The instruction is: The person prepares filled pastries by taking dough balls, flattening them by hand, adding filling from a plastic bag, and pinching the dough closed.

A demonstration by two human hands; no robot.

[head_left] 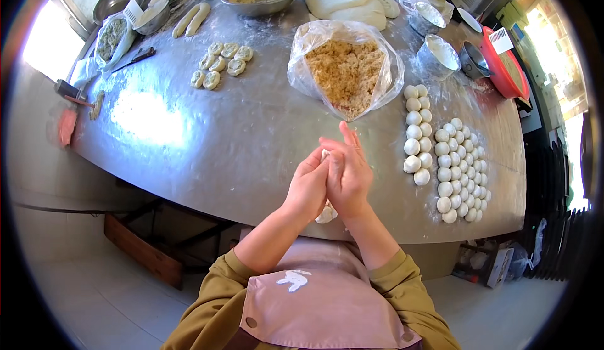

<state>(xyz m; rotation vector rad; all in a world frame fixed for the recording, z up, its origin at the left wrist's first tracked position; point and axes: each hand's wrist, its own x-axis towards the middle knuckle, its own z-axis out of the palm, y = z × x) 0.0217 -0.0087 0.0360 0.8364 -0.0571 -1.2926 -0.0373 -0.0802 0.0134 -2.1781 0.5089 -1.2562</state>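
Observation:
My left hand (307, 180) and my right hand (350, 173) are pressed together above the metal table, in front of my body. A small piece of white dough (325, 154) shows between them at the thumbs; the rest of it is hidden by my palms. Some fingers of my right hand point up and away. Beneath my wrists, near the table's front edge, lie dough pieces (325, 214), partly covered by my forearms. Just beyond my fingertips sits an open clear plastic bag (302, 74) of crumbly brown filling (347, 74).
Round dough balls (413, 130) stand in rows at right, beside a larger block of dough balls (457, 170). Flattened dough pieces (217, 64), a knife (137, 58), a steel bowl (260, 7), a large dough mass (347, 0) and a red basin (490, 62) lie farther back on the table (226, 161).

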